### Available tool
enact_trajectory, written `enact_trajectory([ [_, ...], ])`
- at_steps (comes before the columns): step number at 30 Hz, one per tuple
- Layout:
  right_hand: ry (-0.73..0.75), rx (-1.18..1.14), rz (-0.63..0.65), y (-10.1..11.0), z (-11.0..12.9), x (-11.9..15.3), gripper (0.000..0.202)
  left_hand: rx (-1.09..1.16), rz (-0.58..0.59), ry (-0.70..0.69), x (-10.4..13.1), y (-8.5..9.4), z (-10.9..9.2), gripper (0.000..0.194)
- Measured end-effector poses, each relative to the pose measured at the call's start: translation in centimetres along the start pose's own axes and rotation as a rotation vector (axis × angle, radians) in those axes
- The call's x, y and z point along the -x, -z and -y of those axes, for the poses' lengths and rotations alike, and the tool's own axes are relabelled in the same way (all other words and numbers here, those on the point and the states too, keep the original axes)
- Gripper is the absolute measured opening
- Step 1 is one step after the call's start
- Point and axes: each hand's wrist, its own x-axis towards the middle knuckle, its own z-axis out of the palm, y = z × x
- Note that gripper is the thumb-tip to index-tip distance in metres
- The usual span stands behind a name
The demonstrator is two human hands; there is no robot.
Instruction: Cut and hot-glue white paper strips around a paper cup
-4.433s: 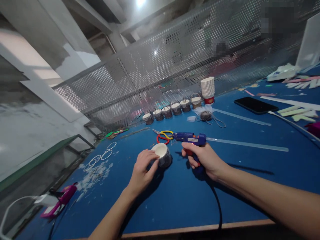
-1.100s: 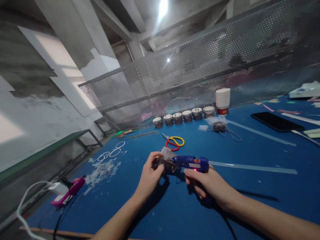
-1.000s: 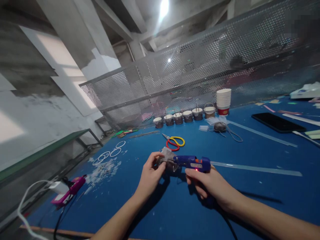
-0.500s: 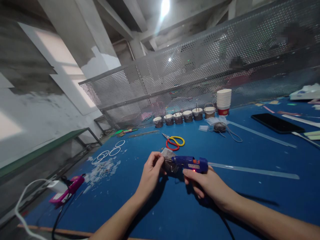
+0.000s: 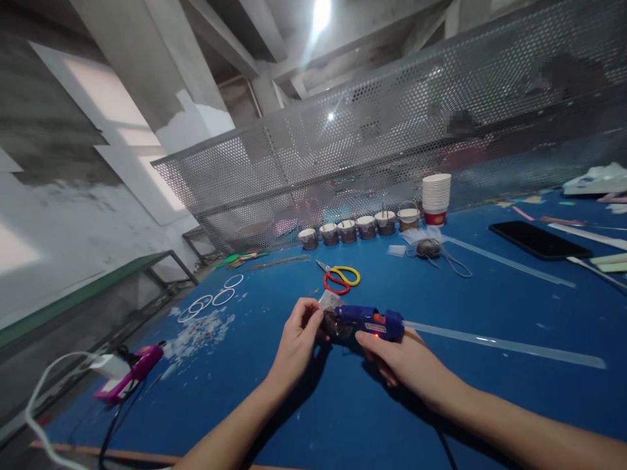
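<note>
My right hand (image 5: 399, 359) is wrapped round a blue hot glue gun (image 5: 365, 320), whose small light glows red. A long clear glue stick (image 5: 504, 343) sticks out of its back end. My left hand (image 5: 300, 336) pinches a small dark cup-shaped piece with translucent wrapping (image 5: 336, 326); much of it is hidden behind the gun and my fingers. The gun's nozzle points left at this piece, close to my left fingertips; I cannot tell whether it touches. Just beyond lie scissors (image 5: 339, 279) with one red and one yellow handle.
Several dark-wrapped cups (image 5: 347, 232) line the back beside stacked paper cups (image 5: 435, 196). A ball of cord (image 5: 428, 248) and a phone (image 5: 539, 239) lie to the right. White rings (image 5: 200, 304) and a pink power strip (image 5: 132, 375) are left. A perforated metal screen (image 5: 274, 163) rises behind.
The glue gun and my right hand have shifted slightly left, and the glue stick's far end tilts lower. My left hand keeps its pinch almost in place. The camera view has moved a little.
</note>
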Motion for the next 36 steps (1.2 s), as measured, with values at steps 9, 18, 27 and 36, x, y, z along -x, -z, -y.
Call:
enact_trajectory([
  [9,0.033,0.005,-0.017,0.2,0.2,0.0,0.027,-0.081,0.009,-0.053,0.2,-0.1,-0.3,0.016],
  [18,0.026,0.026,-0.030,0.2,0.5,0.1,0.025,-0.068,0.024,-0.060,0.1,0.0,-0.1,0.013],
  [27,0.060,0.073,-0.034,0.3,0.8,0.3,0.023,-0.079,0.021,-0.080,0.2,0.0,-0.3,0.014],
  [36,0.176,0.131,-0.067,0.4,0.9,0.5,0.019,-0.065,-0.022,-0.080,0.1,0.0,0.0,0.010],
])
